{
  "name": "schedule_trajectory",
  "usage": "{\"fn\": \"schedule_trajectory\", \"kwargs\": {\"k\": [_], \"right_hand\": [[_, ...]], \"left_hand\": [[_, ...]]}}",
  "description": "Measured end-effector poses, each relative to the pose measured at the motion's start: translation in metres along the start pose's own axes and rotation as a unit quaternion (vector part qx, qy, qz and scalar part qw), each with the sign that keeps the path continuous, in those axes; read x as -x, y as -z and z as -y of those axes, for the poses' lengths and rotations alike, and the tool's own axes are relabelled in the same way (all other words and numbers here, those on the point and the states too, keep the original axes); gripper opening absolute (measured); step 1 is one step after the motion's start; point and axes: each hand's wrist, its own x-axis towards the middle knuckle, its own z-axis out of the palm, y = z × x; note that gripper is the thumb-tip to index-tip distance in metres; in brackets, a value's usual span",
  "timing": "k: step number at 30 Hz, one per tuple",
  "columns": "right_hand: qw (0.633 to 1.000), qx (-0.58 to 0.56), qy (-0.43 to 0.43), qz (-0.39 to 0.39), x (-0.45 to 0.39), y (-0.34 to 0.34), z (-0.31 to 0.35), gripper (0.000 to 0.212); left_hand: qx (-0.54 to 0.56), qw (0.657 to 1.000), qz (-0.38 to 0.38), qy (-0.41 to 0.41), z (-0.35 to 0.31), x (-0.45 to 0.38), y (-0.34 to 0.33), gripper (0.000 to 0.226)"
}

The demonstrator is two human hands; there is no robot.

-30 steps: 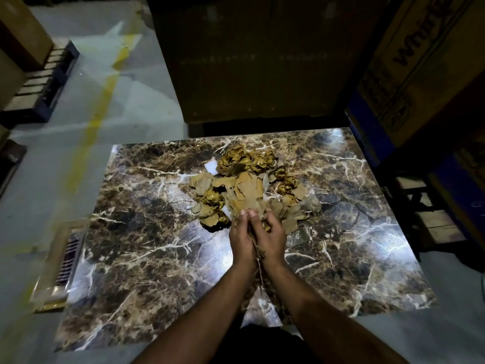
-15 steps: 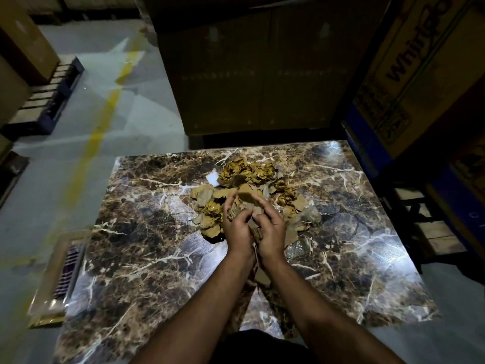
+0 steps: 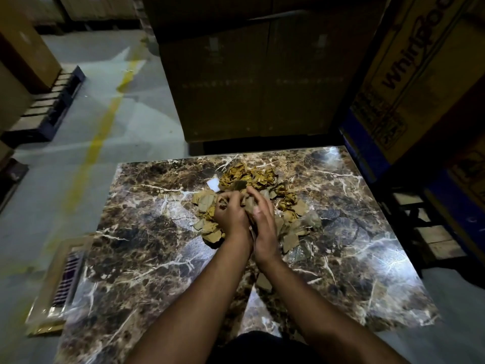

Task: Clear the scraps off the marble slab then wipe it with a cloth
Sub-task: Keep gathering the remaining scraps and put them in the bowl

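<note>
Marble slab point(image 3: 147, 258) near edge cut off, scraps point(image 3: 262, 206) partly hidden under both hands' grip

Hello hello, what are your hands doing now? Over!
Left hand and right hand both gripping cardboard scraps. Pile sits mid marble slab. No cloth in view. One stray scrap near front edge.

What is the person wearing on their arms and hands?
Nothing that shows. The left hand and right hand are bare: no gloves, rings or watch visible. Both forearms are bare too, with no sleeves in view down to the picture's bottom edge. The light is dim, so small details could be missed.
</note>
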Motion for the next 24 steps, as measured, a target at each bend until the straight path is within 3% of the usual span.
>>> {"fn": "schedule_trajectory", "kwargs": {"k": [5, 6, 8, 9, 10, 12, 15, 18, 22, 24], "right_hand": [[0.999, 0.025, 0.023, 0.002, 0.016, -0.007, 0.004, 0.084], [0.999, 0.038, 0.033, 0.007, 0.018, -0.007, 0.005, 0.085], [0.996, 0.064, 0.057, -0.009, 0.018, -0.007, 0.009, 0.083], [0.995, 0.068, 0.069, -0.029, 0.017, -0.008, 0.013, 0.081], [0.994, 0.056, 0.076, -0.050, 0.013, -0.009, 0.017, 0.076], [0.993, 0.007, 0.074, -0.087, 0.005, -0.012, 0.026, 0.057], [0.990, -0.002, 0.079, -0.114, -0.004, -0.013, 0.034, 0.039], [0.992, -0.007, 0.067, -0.107, -0.006, -0.009, 0.033, 0.033], [0.993, -0.022, 0.058, -0.101, -0.007, -0.005, 0.030, 0.033], [0.992, -0.009, 0.065, -0.107, -0.008, -0.003, 0.027, 0.028]], "left_hand": [[0.026, 0.995, -0.054, 0.085, -0.006, -0.004, 0.000, 0.019], [0.010, 0.996, -0.015, 0.085, -0.004, -0.002, 0.012, 0.009], [-0.074, 0.984, 0.138, 0.086, 0.001, 0.002, 0.034, 0.030], [-0.126, 0.960, 0.236, 0.081, 0.002, 0.005, 0.042, 0.033], [-0.148, 0.951, 0.269, 0.037, 0.003, 0.004, 0.041, 0.025], [-0.132, 0.956, 0.241, -0.107, -0.004, 0.001, 0.027, 0.024], [-0.127, 0.940, 0.248, -0.197, -0.008, 0.013, 0.013, 0.027], [-0.091, 0.940, 0.271, -0.186, 0.002, 0.011, 0.017, 0.040], [-0.097, 0.924, 0.325, -0.175, 0.002, 0.008, 0.008, 0.080], [-0.091, 0.922, 0.332, -0.175, 0.007, 0.009, 0.011, 0.081]]}}
